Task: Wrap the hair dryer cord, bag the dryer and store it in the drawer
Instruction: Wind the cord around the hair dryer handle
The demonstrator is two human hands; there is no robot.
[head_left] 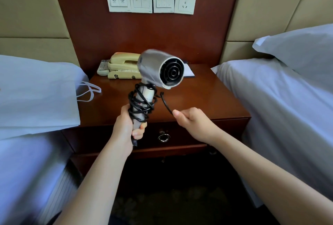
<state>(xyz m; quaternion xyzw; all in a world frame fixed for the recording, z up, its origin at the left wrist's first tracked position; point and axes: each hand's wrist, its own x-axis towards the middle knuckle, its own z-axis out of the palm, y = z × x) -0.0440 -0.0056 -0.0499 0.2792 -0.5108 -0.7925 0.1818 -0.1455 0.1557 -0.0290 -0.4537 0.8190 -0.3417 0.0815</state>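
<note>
Hair dryer [153, 66], silver, upright above bench [207, 98]; left grip [126, 127] curled round handle base. Cord [138, 103], black, coiled round handle; free end pinched in right grip [191, 120]. Drawer [90, 140] closed. White bag [36, 98] on left bed [27, 161]. Telephone [124, 68], notepad [188, 71] at bench rear.

The desk [207, 98] is bare across its near half and right side, while a telephone [122, 66], remote control [102, 68] and notepad [188, 71] line its far edge against the wall panel [153, 35]. The left bed [27, 161] and right bed [279, 107] close in on both sides, and the white bag [36, 98] hangs its handles [90, 91] over the desk's left edge. The drawer [189, 134] faces the floor gap between the beds, but the left hand [126, 125] gripping the hair dryer [155, 68] and the right hand [192, 120] pinching the cord [140, 105] hang before it.
</note>
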